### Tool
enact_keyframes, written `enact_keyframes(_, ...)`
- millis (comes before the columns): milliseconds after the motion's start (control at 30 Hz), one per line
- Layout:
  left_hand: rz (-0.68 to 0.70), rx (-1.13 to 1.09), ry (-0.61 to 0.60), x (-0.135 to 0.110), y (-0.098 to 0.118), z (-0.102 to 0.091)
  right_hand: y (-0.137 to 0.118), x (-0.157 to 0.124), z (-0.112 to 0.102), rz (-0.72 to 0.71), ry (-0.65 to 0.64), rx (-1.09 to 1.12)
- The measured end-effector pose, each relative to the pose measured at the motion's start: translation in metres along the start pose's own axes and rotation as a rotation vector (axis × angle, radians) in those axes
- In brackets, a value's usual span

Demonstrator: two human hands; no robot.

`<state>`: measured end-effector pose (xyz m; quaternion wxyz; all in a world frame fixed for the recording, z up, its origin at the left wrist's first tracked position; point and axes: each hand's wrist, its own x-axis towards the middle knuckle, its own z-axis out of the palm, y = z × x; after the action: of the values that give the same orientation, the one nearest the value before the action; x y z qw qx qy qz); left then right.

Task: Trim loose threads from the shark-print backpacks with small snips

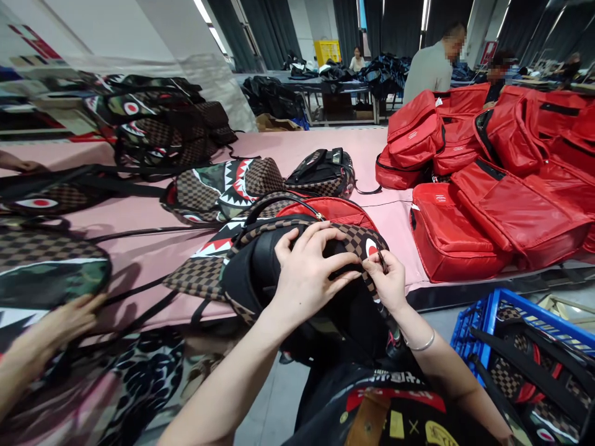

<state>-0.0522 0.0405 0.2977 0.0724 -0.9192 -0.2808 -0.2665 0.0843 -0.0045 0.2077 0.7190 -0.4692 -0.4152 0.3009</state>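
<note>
In the head view, a worker bends over a brown-checkered backpack point(255, 272) with a printed eye, lying at the near edge of a pink table point(396, 223) and sagging past it. The left hand point(307, 266) spreads its curved fingers over the backpack's black side; whether thumb and forefinger pinch anything cannot be told. The right hand point(389, 275) closes its fingertips around a small dark object point(382, 260), too small to identify, beside the eye print. The backpack looks light, soft and floppy, probably firmer where padded and unlikely to break; its seamed rim or the black carry handle point(253, 214) appears the surest hold. Red bags point(465, 241) crowd the table's right end, above a blue crate point(488, 328); at the left edge, a co-worker's hand point(69, 319) touches another checkered bag point(41, 254).
</note>
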Motion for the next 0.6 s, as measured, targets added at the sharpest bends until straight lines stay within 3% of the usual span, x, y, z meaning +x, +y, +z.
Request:
enact_keyframes(267, -0.080, 0.024, 0.079, 0.002, 0.012, 0.009, 0.000, 0.004, 0.002, -0.069, 0.000, -0.064)
enact_keyframes(467, -0.098, 0.011, 0.074, 0.001, 0.006, 0.008, 0.017, -0.004, -0.025, -0.201, 0.031, -0.292)
enact_keyframes(600, -0.105, 0.022, 0.081, 0.001, 0.005, 0.008, 0.027, -0.015, -0.039, -0.369, -0.005, -0.493)
